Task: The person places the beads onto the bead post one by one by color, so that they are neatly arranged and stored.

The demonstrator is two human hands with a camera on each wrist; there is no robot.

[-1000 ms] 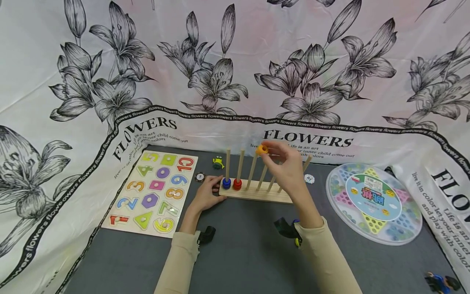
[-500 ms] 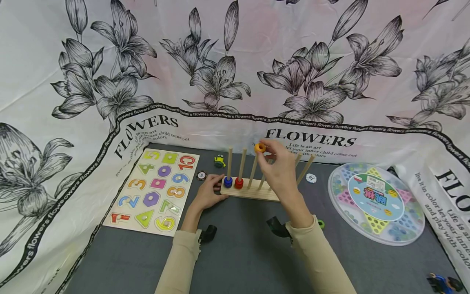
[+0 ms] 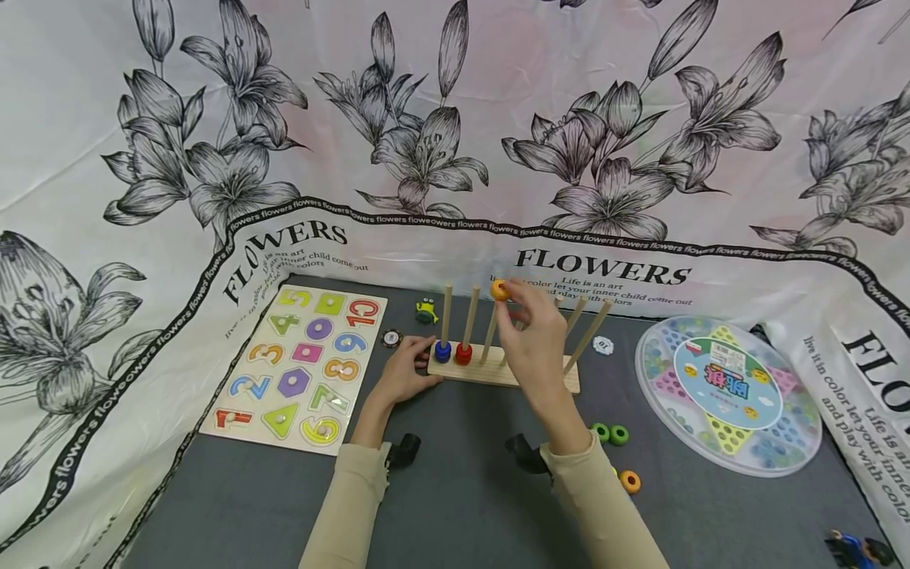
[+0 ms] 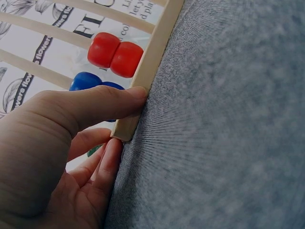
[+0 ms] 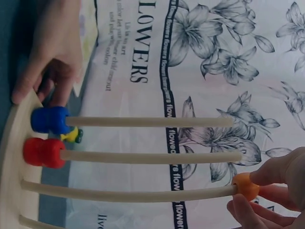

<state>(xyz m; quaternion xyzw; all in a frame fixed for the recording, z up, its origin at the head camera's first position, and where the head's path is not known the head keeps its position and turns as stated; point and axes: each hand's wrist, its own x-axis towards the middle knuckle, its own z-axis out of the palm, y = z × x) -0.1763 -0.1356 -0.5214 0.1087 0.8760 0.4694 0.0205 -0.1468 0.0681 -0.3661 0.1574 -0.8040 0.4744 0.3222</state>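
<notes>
A wooden peg stand (image 3: 472, 374) has two blue beads (image 3: 442, 353) on its first peg and two red beads (image 3: 463, 354) on the second. My left hand (image 3: 404, 371) grips the stand's left end; in the left wrist view the thumb lies on the base close by the blue beads. Up at the top of the third peg, my right hand (image 3: 535, 348) pinches an orange bead (image 5: 245, 186) between thumb and fingers. The right wrist view shows the peg's tip meeting that bead. Part of the right side of the stand is hidden behind the right hand.
Loose green beads (image 3: 618, 435) and an orange one (image 3: 629, 481) lie beside the right sleeve. A number puzzle board (image 3: 304, 408) is at left, a round game box (image 3: 727, 379) at right. A frog toy (image 3: 426, 311) and two chips sit near the stand; a small figure (image 3: 859, 547) lies lower right.
My right hand has moved left with the orange bead to the third peg's top, uncovering the stand's right end and loose beads. The left hand keeps its grip on the stand.
</notes>
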